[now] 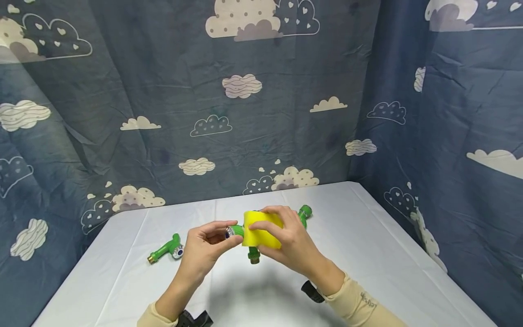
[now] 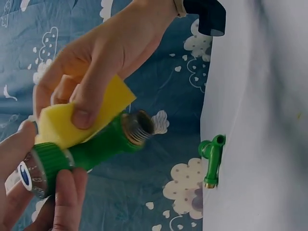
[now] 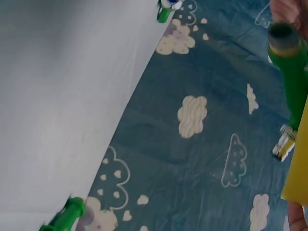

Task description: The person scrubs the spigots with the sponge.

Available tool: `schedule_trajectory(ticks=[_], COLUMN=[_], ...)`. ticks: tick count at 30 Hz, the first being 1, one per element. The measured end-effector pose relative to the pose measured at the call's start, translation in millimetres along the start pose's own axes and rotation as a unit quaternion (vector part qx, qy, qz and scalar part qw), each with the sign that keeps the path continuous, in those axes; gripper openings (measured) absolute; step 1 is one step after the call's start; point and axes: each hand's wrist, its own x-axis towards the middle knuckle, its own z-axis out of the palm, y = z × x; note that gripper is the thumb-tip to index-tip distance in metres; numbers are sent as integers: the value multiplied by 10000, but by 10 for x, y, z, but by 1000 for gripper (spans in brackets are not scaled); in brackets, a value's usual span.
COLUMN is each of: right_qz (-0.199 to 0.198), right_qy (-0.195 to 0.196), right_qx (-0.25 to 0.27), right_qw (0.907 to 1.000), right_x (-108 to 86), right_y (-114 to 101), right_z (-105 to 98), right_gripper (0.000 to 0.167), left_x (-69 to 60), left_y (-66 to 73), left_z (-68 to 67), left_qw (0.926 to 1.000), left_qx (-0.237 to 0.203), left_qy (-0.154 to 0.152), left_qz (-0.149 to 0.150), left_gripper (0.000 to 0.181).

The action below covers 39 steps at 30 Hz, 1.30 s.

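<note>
Above the middle of the table, my left hand (image 1: 200,247) holds a green tap (image 2: 103,147) by its ribbed round knob end (image 1: 236,230). The fingers and thumb pinch the knob from its sides. My right hand (image 1: 294,240) grips a yellow sponge (image 1: 252,237), thumb on one side and fingers on the other. In the left wrist view the sponge lies along the body of the tap and touches it. A threaded brass-coloured end (image 2: 139,127) of the tap sticks out past the sponge. Much of the tap is hidden behind the sponge in the head view.
A second green tap (image 1: 165,250) lies on the white table (image 1: 122,281) at left. Another green tap (image 1: 304,213) lies behind the right hand, partly hidden. Black wrist mounts (image 1: 312,291) sit at both wrists. Dark blue cloud-print cloth (image 1: 171,91) hangs behind and beside the table.
</note>
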Motion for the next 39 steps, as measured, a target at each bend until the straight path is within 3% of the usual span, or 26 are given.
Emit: schedule_trajectory(ticks=[6, 8, 10, 12, 15, 17, 19, 20, 22, 23, 26, 28, 30, 32, 34, 36, 39], right_qz=[660, 983, 1266, 1480, 1621, 1716, 1854, 1923, 2001, 2027, 2028, 1999, 2091, 2334, 2648, 2927, 3127], right_qy=[-65, -284, -523, -764, -1057, -1323, -1669, -1892, -2363, -2551, -2871, -2843, -2638, -2333, -2013, -1765, -1701], right_qx=[320, 771, 1265, 1689, 1990, 2142, 2446, 2684, 3401, 3820, 5106, 5789, 6249, 6490, 6588, 6564, 6488], right_qw=[9973, 9918, 9825, 9715, 9607, 9525, 9370, 9248, 8880, 8648, 7847, 7376, 7044, 6855, 6747, 6725, 6725], right_x=[-1, 12, 27, 36, 37, 33, 27, 23, 12, 5, -7, -13, -13, -12, -11, -6, 0], right_y=[126, 158, 188, 221, 261, 279, 294, 305, 332, 344, 351, 321, 269, 213, 169, 144, 144], right_z=[-34, -57, -87, -118, -151, -172, -200, -219, -248, -258, -250, -220, -186, -160, -147, -141, -149], right_gripper=[47, 44, 42, 41, 40, 39, 38, 36, 34, 33, 31, 30, 29, 29, 29, 30, 30], left_x=[-20, -40, -64, -82, -107, -115, -120, -121, -113, -106, -73, -46, -26, -12, -6, 3, 21], left_y=[26, 42, 69, 90, 125, 138, 155, 165, 170, 167, 148, 114, 78, 39, 3, -27, -71], left_z=[-10, -20, -34, -54, -88, -118, -151, -171, -208, -223, -248, -238, -213, -182, -152, -131, -123], left_qw=[9978, 9941, 9852, 9679, 9285, 9045, 8889, 8864, 8876, 8926, 9111, 9196, 9275, 9358, 9457, 9510, 9511], left_qx=[423, 787, 1323, 1926, 2722, 2966, 2966, 2862, 2445, 2140, 970, 187, -466, -927, -1356, -1688, -2093], left_qy=[-442, -537, -578, -615, -713, -908, -1217, -1418, -1843, -2047, -2493, -2581, -2479, -2199, -1855, -1559, -1315], left_qz=[244, 516, 926, 1496, 2422, 2928, 3272, 3351, 3442, 3400, 3135, 2955, 2759, 2593, 2299, 2070, 1853], left_gripper=[38, 37, 36, 37, 41, 41, 41, 41, 41, 41, 41, 42, 44, 46, 45, 45, 44])
